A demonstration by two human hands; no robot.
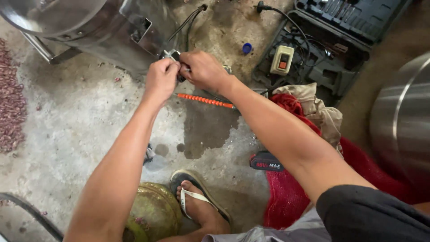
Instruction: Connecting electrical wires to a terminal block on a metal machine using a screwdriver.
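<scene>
Both hands are meeting at the 12 o'clock edge of the concrete floor (pixel 89 121), against the stainless machine housing (pixel 130 36). The left hand (pixel 161 79) and right hand (pixel 204 69) are pinching a small dark metal fitting (pixel 175 56), fingers pressed together, steadying it from both sides. An orange ribbed rod (pixel 206 101) is lying just below, toward 6 o'clock.

Ahead of my left hand (pixel 161 78) and right hand (pixel 202 69) the steel machine (pixel 112 27) blocks the way, so there is no room forward. To my left the concrete floor (pixel 76 121) lies open as far as the reddish heap (pixel 11 98). On my right, the orange ridged rod (pixel 205 100), the open tool case (pixel 322 40), the red cloth (pixel 286 188) and a steel drum (pixel 401 121) crowd the ground.
</scene>
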